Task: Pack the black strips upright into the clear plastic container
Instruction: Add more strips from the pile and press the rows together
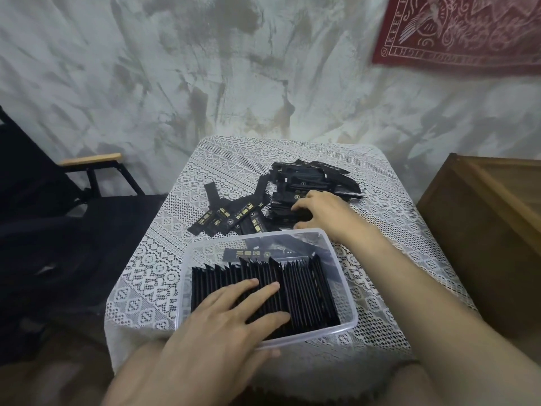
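Left hand (222,315) presses flat on packed strips (307,288); right hand (325,213) grasps loose strips (234,215).

Red cloth (468,33) blurred (and edge-cropped)

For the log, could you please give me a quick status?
Left hand flat on upright strips in container. Right hand gripping loose strips beyond. Nothing blocking.

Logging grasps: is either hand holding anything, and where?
The right hand curls round loose black strips at the pile's near edge; the left hand only presses flat on the packed strips.
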